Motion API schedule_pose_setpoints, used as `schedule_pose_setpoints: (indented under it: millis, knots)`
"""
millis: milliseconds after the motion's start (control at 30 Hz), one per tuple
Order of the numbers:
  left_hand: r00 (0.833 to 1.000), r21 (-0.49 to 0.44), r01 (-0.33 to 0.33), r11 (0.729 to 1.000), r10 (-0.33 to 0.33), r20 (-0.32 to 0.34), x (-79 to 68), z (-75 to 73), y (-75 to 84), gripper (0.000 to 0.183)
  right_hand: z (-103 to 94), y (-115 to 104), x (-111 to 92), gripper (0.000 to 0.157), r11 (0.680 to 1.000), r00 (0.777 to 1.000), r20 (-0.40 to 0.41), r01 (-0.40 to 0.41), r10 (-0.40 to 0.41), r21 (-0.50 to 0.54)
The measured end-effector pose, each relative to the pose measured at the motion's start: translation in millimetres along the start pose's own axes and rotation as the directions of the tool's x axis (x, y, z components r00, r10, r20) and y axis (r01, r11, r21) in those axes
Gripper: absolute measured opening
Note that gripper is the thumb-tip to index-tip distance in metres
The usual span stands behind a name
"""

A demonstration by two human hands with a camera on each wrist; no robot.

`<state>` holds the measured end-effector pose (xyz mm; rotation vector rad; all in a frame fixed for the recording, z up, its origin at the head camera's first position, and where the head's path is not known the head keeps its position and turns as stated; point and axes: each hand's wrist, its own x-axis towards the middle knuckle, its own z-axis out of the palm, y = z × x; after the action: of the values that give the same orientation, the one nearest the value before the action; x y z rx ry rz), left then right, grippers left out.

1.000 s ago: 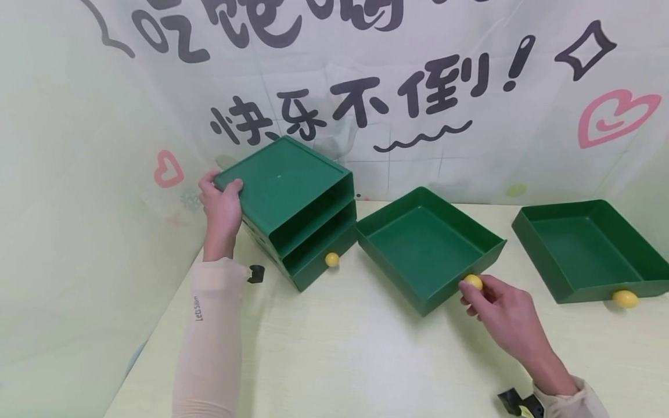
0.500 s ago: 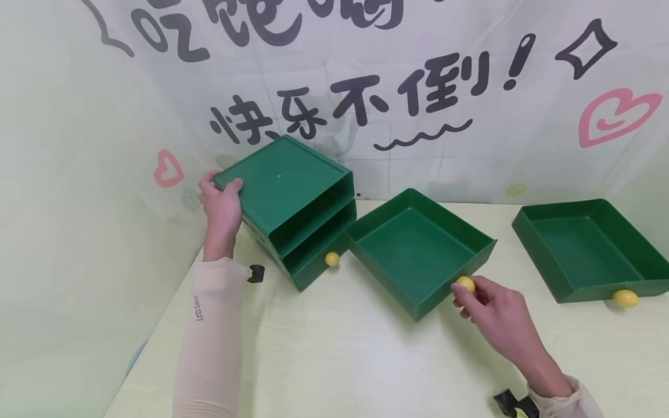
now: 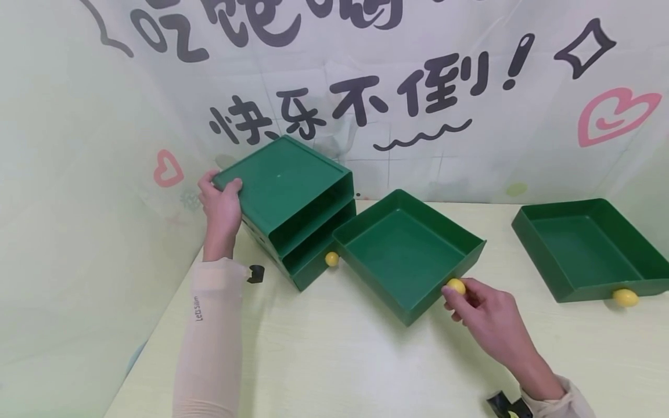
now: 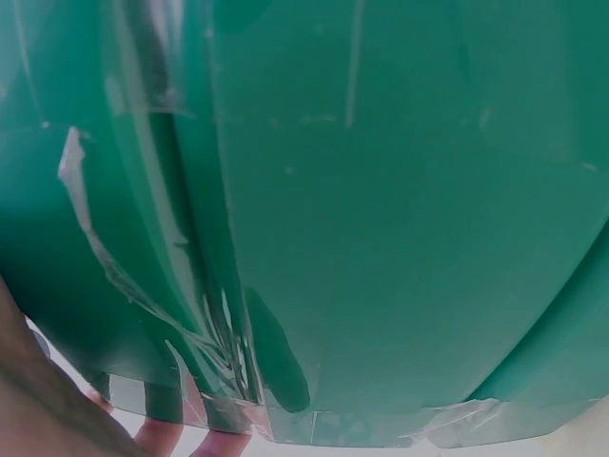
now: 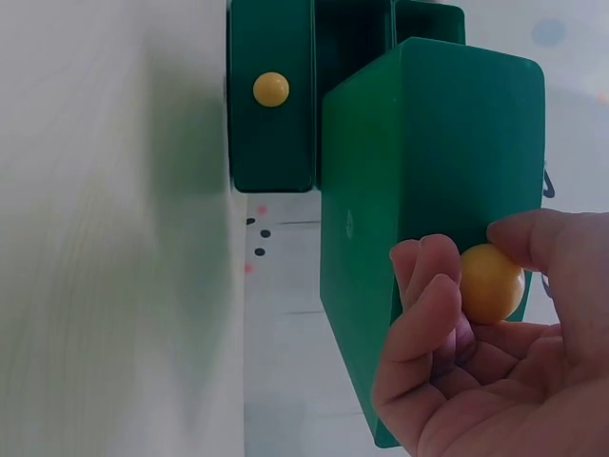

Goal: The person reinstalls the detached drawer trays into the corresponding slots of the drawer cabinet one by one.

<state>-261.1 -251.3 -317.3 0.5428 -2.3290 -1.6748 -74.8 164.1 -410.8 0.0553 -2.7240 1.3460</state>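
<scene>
A green drawer cabinet (image 3: 284, 180) stands on the table at left. Its top and middle slots are vacant, and the bottom drawer (image 3: 317, 262) with a yellow knob (image 3: 331, 259) is in place. My left hand (image 3: 222, 210) grips the cabinet's rear left corner, thumb on top; in the left wrist view its fingertips (image 4: 221, 444) curl round the edge. My right hand (image 3: 493, 319) pinches the yellow knob (image 5: 492, 284) of a vacant green drawer (image 3: 402, 249). The drawer hangs above the table, its far left side close to the cabinet's front.
A second loose green drawer (image 3: 590, 249) with a yellow knob (image 3: 625, 298) rests on the table at right. Behind is a white wall sheet (image 3: 418, 157) with black lettering and pink hearts. A pale wall (image 3: 78, 232) borders the table's left side.
The right hand has carried the drawer steadily left and slightly nearer to me, towards the cabinet. The left hand and the cabinet have stayed put.
</scene>
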Motion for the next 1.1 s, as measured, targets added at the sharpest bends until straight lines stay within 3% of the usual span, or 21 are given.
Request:
schedule_pose_setpoints:
  millis: [833,1100]
  knots:
    - [1.000,-0.008,0.000,1.000,0.000,0.008,2.9,-0.3,-0.9,0.059,10.2,-13,-9,0.021,0.998,0.999,0.009,0.038,-0.038,0.049]
    - [1.000,-0.004,0.002,1.000,-0.002,0.011,2.9,-0.3,-1.5,0.059,13.2,-15,-10,0.016,0.994,0.996,-0.011,0.088,-0.087,0.063]
